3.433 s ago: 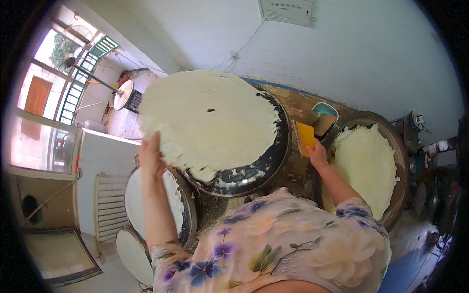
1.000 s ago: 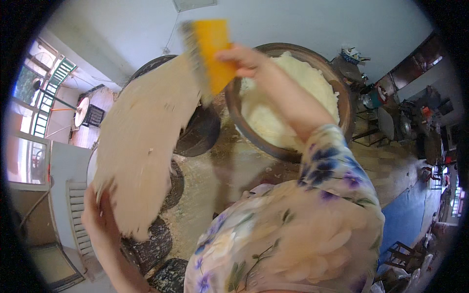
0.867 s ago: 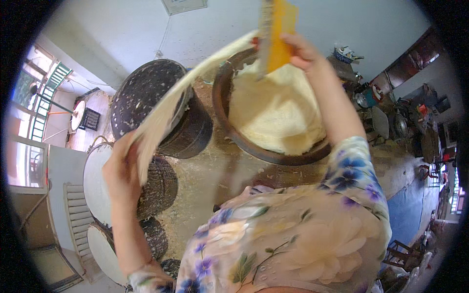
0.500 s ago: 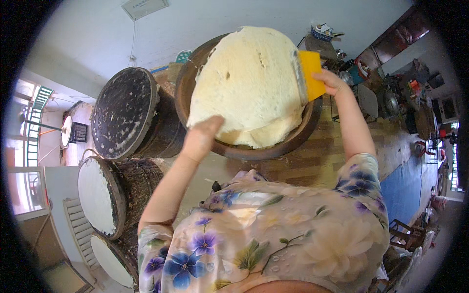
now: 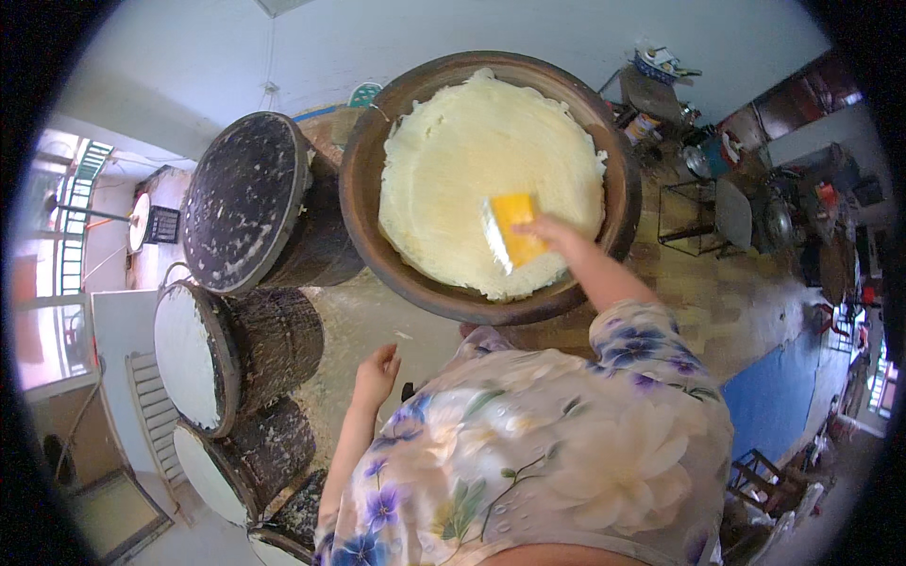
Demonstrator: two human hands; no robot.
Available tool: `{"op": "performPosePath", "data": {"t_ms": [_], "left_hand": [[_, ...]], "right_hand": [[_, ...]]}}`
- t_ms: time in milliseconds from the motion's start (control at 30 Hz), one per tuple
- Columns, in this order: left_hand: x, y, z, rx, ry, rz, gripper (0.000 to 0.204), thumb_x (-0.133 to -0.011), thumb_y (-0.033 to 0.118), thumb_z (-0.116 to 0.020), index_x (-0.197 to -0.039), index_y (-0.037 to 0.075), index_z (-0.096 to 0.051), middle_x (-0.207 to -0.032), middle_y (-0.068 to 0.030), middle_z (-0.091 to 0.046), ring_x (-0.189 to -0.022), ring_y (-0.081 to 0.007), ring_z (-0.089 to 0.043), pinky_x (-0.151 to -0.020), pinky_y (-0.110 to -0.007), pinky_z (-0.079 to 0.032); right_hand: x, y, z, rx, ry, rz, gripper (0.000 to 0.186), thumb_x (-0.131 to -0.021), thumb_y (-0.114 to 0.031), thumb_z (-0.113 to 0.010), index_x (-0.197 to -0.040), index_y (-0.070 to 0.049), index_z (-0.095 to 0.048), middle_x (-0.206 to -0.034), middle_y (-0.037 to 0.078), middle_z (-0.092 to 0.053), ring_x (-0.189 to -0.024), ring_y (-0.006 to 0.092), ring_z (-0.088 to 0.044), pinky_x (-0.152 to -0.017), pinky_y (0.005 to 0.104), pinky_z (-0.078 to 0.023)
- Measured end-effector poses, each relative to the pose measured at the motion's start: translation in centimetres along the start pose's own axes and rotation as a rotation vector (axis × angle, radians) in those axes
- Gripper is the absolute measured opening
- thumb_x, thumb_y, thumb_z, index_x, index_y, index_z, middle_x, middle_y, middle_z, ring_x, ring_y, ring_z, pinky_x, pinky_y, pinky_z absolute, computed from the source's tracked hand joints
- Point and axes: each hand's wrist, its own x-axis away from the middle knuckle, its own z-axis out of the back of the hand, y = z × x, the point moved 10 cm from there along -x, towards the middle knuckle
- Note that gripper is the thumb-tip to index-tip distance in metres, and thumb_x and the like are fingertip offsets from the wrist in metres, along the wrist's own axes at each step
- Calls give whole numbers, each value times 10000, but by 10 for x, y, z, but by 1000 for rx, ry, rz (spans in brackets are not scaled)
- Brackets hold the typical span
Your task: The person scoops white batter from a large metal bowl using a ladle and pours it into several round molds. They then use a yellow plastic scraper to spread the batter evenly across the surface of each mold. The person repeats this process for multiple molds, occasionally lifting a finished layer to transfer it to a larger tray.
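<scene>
A wide, pale yellow flat sheet [image 5: 472,160] lies spread in a big round brown tray [image 5: 363,203]. My right hand [image 5: 552,234] holds a yellow scraper [image 5: 512,236] flat against the near part of the sheet. My left hand [image 5: 377,373] hangs free with fingers apart, low over the floor, below the tray's near rim and holding nothing. To the left stands a black round griddle drum [image 5: 243,198], its top bare and flecked with white.
Two more drums [image 5: 193,354] with white-coated faces stand at the lower left, a third [image 5: 212,462] below them. A window and radiator are at far left. Cluttered shelves, a metal stand [image 5: 694,212] and a blue mat [image 5: 769,401] fill the right side.
The sheet was lifted off the black drum, carried right and laid in the brown tray. My left hand let go and dropped down; my right hand moved the scraper onto the sheet.
</scene>
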Motion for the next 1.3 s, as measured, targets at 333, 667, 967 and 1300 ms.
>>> {"op": "performPosePath", "data": {"t_ms": [333, 667, 967, 1300], "left_hand": [[134, -123, -55, 277, 142, 343, 321, -804, 213, -561, -1072, 37, -546, -969, -134, -611, -892, -227, -592, -770, -309, -456], [300, -201, -133, 606, 467, 611, 369, -801, 307, -549, -1100, 90, -546, -1036, -109, -590, -965, -226, -562, -823, -315, -435], [421, -259, -133, 1008, 868, 265, 543, -787, 348, -583, -1185, 6, -446, -1180, -134, -497, -1040, -214, -509, -824, -313, -427], [580, -299, -159, 1970, 1754, 101, 413, -872, 397, -419, -1118, 65, -427, -1064, -68, -514, -977, -162, -512, -777, -296, -446]], "right_hand": [[-43, 94, -96, -504, -381, -150, 360, -767, -176, -623, -1072, -23, -507, -999, 96, -581, -889, 220, -574, -768, 382, -471], [-21, -52, -108, -682, -187, 35, 360, -780, -215, -604, -1097, -76, -504, -1055, 93, -566, -922, 242, -563, -784, 361, -474], [219, -38, -533, 674, -789, 650, 306, -713, -4, -551, -1018, -18, -538, -913, 67, -586, -822, 168, -568, -703, 290, -454], [652, 208, -709, 847, -1939, 1663, 370, -690, -137, -609, -1033, -15, -541, -990, 194, -561, -907, 331, -546, -806, 373, -437]]}}
